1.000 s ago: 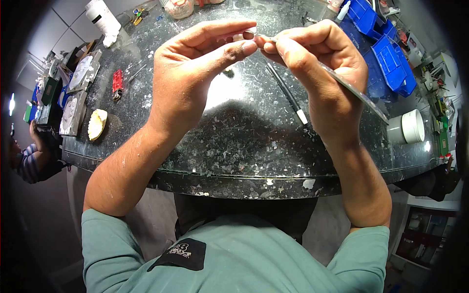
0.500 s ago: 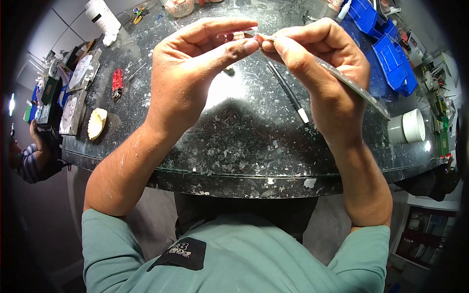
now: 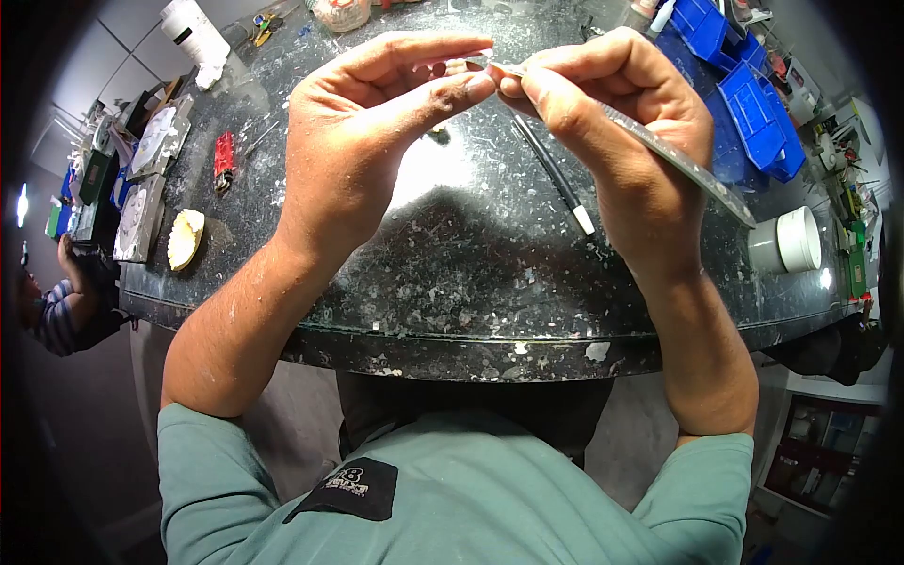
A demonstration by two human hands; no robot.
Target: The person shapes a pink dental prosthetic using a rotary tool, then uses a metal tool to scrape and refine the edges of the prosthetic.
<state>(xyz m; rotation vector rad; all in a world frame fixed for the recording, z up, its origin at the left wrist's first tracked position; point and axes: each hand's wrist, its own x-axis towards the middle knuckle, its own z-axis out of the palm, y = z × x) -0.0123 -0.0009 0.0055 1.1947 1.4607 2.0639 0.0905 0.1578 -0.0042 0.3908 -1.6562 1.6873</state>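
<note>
High over the far part of the bench, my left hand (image 3: 350, 127) pinches a small pink dental piece (image 3: 463, 62) between thumb and fingers. Most of that piece is hidden by the fingers. My right hand (image 3: 629, 127) grips a thin hand tool with a long, flat grey handle (image 3: 678, 158), which slants down past the wrist to the right. Its tip end meets the pink piece where the fingertips of both hands come together. A black pen-like stick (image 3: 556, 179) with a white end lies on the bench between my hands.
On the dark, debris-speckled bench (image 3: 471, 292), a cream dental cast (image 3: 185, 239) and a red tool (image 3: 223, 162) lie left. White cups (image 3: 797, 241) and blue bins (image 3: 758, 122) stand right. A white bottle (image 3: 193, 30) is at back left; another person (image 3: 66, 297) sits far left.
Both hands keep their grip on the pink piece and the tool. They have shifted only slightly, with the left hand a little further left and the fingertips a touch higher.
</note>
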